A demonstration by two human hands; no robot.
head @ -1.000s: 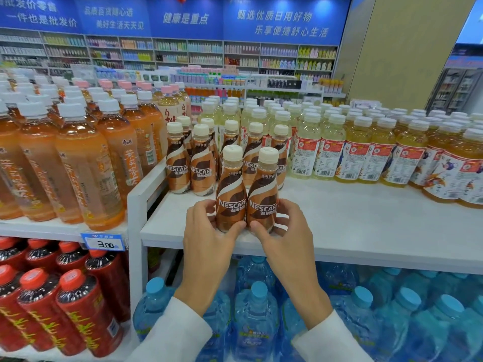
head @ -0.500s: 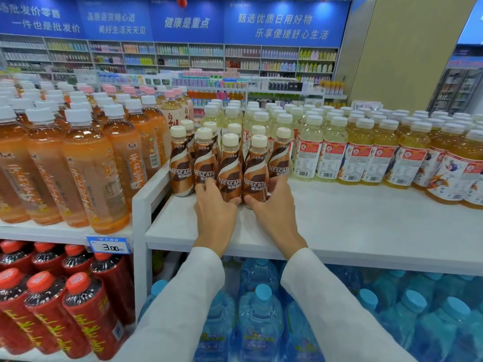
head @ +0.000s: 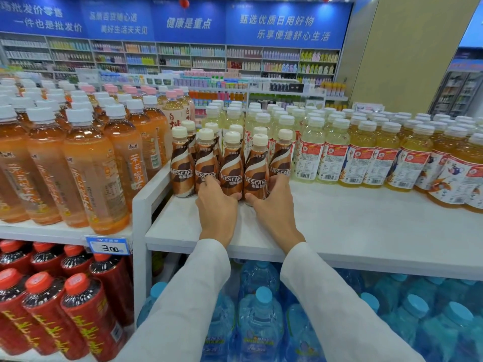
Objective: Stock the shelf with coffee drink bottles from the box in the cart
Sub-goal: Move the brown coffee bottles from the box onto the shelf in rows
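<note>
- Coffee pair has gone from the near shelf edge to the far side vs 1 s ago. It's now butted into the coffee row (head: 181,168), w/ arms reaching further in.
- left hand (head: 217,207) is curled round left coffee btl (head: 231,168), right hand (head: 274,207) round right coffee btl (head: 257,176). Thumbs are on the near side, almost touching each other.
- Both btls are upright, long axis vertical, apparently standing on the shelf (head: 339,226) just far of the hands. Each hand is equally close to its own btl.
- Next move, my read: let go, pull hands straight back toward near edge. Nothing stands in that path.
- Tight spot: fingers sit between held btls and row neighbours. Snagging one on the way out could tip it.
- Neighbours: yellow drink btls (head: 332,158) just right of the row, orange tea btls (head: 91,173) left past the white divider (head: 151,194).
- Below the shelf: water jugs (head: 261,309), red-cap btls (head: 39,309) lower left.
- Box + cart not in view.
</note>
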